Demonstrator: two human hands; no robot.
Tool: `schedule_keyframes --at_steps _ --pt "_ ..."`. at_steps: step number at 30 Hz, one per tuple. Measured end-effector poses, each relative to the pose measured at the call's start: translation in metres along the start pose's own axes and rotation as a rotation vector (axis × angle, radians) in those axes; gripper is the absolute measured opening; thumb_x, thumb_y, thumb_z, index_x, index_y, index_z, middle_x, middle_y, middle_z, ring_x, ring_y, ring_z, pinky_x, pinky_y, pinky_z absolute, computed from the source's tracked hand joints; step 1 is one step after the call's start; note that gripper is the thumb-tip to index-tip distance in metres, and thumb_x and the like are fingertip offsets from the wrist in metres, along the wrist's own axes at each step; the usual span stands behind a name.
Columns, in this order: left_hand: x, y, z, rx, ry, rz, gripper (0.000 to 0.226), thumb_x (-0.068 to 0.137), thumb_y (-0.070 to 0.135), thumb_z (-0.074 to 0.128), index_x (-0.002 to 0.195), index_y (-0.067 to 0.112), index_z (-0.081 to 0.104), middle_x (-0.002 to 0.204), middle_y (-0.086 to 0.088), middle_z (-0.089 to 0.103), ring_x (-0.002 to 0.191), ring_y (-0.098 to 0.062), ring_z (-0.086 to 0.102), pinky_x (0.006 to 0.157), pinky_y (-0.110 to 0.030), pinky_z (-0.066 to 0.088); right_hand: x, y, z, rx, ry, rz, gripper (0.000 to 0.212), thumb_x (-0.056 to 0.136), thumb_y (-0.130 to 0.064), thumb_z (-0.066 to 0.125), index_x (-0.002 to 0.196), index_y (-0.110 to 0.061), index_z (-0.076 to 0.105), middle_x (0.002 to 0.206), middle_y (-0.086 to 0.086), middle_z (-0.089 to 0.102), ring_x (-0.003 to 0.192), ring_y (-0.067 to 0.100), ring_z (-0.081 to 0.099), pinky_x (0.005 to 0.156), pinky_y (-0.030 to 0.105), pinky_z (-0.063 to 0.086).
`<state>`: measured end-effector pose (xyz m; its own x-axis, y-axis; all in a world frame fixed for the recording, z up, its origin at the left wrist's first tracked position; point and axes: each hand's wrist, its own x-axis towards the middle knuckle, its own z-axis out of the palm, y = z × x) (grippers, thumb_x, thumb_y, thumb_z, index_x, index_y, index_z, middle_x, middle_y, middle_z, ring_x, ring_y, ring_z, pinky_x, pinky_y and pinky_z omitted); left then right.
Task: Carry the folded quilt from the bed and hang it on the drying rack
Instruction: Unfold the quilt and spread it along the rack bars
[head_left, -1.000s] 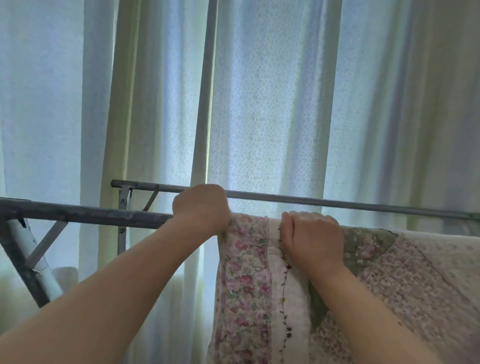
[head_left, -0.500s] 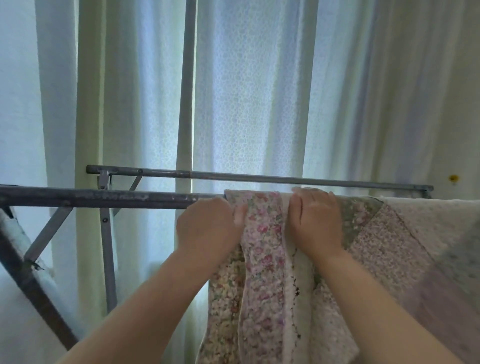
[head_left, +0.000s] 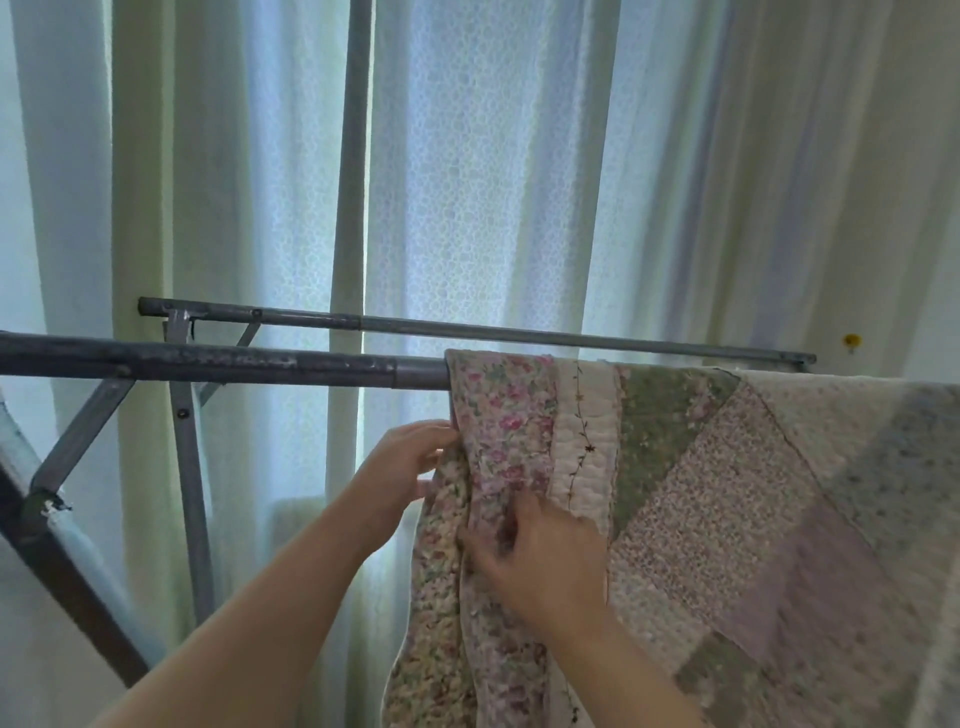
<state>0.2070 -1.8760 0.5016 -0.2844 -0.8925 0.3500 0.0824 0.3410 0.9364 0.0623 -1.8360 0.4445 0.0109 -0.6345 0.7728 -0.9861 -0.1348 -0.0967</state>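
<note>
A floral patchwork quilt (head_left: 727, 493) hangs over the near grey bar of the metal drying rack (head_left: 218, 364), covering its right half and draping down toward me. My left hand (head_left: 410, 467) pinches the quilt's left edge a little below the bar. Lower and to the right, my right hand (head_left: 540, 561) grips the pink flowered border strip, its fingers curled into the fabric. The quilt's far side behind the bar is hidden.
A second, thinner rack bar (head_left: 467, 327) runs parallel behind the near one. The rack's slanted legs and braces (head_left: 62, 519) stand at the left. Pale sheer curtains (head_left: 493, 182) fill the background, with a wall (head_left: 924, 260) at the right.
Both hands have come down from the top of the bar to the quilt's hanging left edge. The quilt now lies flatter over the bar.
</note>
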Motion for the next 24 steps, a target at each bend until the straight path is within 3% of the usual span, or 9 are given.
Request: schedule_keyframes --at_steps 3,6,8,11,14,17,20,24 --pt "0.001 -0.007 -0.002 0.156 0.039 0.061 0.03 0.09 0.022 0.052 0.071 0.021 0.075 0.071 0.007 0.072 0.066 -0.003 0.065 0.054 -0.012 0.046 0.006 0.003 0.003 -0.013 0.003 0.034 0.034 0.065 -0.038 0.074 0.053 -0.014 0.054 0.04 0.002 0.055 0.032 0.021 0.052 0.037 0.019 0.028" --pt "0.001 -0.007 -0.005 0.211 0.055 0.074 0.03 0.089 0.026 0.055 0.067 0.018 0.074 0.06 0.009 0.069 0.055 0.002 0.059 0.049 -0.009 0.042 0.01 0.0 0.003 -0.01 0.005 0.046 0.049 0.07 -0.06 0.057 0.053 -0.014 0.054 0.043 0.002 0.057 0.036 0.02 0.054 0.04 0.02 0.026" --pt "0.002 -0.007 -0.007 0.237 0.047 0.06 0.03 0.089 0.027 0.055 0.069 0.014 0.073 0.06 0.008 0.066 0.054 0.001 0.055 0.051 -0.013 0.041 0.012 -0.004 0.004 -0.03 -0.002 0.055 0.055 0.073 -0.068 0.05 0.058 -0.015 0.055 0.051 0.002 0.062 0.045 0.02 0.059 0.044 0.022 0.028" --pt "0.001 -0.009 -0.007 0.273 0.019 0.053 0.031 0.09 0.028 0.053 0.078 0.006 0.071 0.066 0.002 0.064 0.056 -0.003 0.053 0.053 -0.017 0.041 0.016 -0.006 0.008 0.001 -0.072 0.06 0.042 0.084 -0.053 0.042 0.071 -0.016 0.056 0.07 0.004 0.068 0.063 0.024 0.063 0.046 0.025 0.026" --pt "0.0 -0.009 -0.007 0.335 0.015 0.085 0.033 0.091 0.026 0.052 0.079 -0.001 0.066 0.066 -0.003 0.059 0.053 -0.003 0.05 0.051 -0.014 0.04 0.015 -0.01 0.006 0.107 -0.063 0.015 0.029 0.085 -0.032 0.042 0.063 -0.015 0.048 0.061 0.01 0.063 0.049 0.026 0.054 0.04 0.023 0.013" --pt "-0.001 -0.014 -0.009 0.483 0.059 0.153 0.034 0.092 0.022 0.053 0.064 0.002 0.056 0.057 -0.002 0.051 0.051 -0.007 0.045 0.053 -0.018 0.037 0.012 -0.017 0.0 0.267 0.023 -0.018 0.025 0.073 -0.023 0.043 0.051 -0.017 0.034 0.037 0.006 0.046 0.032 0.016 0.028 0.04 0.016 0.008" --pt "-0.004 -0.024 -0.008 0.524 0.007 0.136 0.033 0.092 0.018 0.053 0.062 0.003 0.054 0.056 -0.003 0.049 0.056 -0.012 0.044 0.058 -0.024 0.037 0.015 -0.022 -0.009 0.322 0.062 -0.026 0.024 0.074 -0.025 0.042 0.052 -0.02 0.035 0.037 0.0 0.037 0.032 0.015 0.029 0.039 0.018 0.013" --pt "-0.013 -0.031 0.0 0.444 -0.149 0.087 0.032 0.086 -0.001 0.046 0.061 0.012 0.061 0.05 0.011 0.056 0.05 0.0 0.049 0.05 -0.009 0.038 0.023 -0.022 -0.007 0.33 0.049 -0.074 0.024 0.079 -0.024 0.054 0.06 -0.011 0.053 0.048 0.005 0.057 0.04 0.021 0.047 0.042 0.024 0.03"
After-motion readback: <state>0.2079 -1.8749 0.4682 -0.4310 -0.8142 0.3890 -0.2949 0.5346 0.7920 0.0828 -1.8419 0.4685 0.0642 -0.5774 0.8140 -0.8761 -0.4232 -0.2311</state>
